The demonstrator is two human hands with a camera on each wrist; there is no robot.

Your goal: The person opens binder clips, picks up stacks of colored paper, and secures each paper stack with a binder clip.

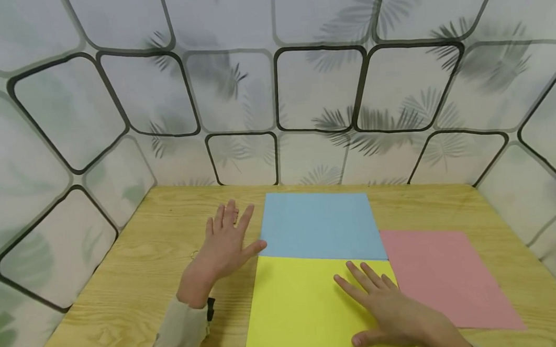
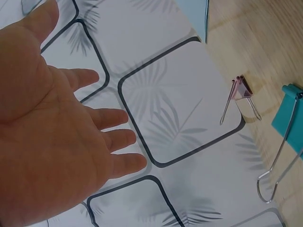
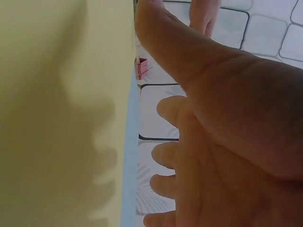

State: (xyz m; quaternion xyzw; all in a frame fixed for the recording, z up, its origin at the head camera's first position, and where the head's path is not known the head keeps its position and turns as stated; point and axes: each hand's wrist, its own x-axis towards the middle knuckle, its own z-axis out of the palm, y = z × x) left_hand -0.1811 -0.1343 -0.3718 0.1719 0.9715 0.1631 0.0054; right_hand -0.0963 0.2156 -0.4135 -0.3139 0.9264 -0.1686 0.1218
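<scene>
My left hand (image 1: 223, 250) is spread palm down above the wooden table, its thumb beside the left edge of a blue sheet (image 1: 320, 226). A pink binder clip (image 2: 244, 89) and a larger teal binder clip (image 2: 289, 120) stand on the table near it in the left wrist view. In the head view that hand hides most of both. My right hand (image 1: 389, 309), fingers spread and holding nothing, hovers over a yellow sheet (image 1: 299, 308) and casts a shadow there. To its right lies a pink sheet (image 1: 453, 279).
The blue sheet lies behind the yellow one, their edges meeting. A small black object (image 1: 210, 309) shows beside the left cuff; its kind is unclear. Patterned pale walls (image 1: 236, 92) with leaf prints enclose the wooden table (image 1: 119, 286) at the back and sides.
</scene>
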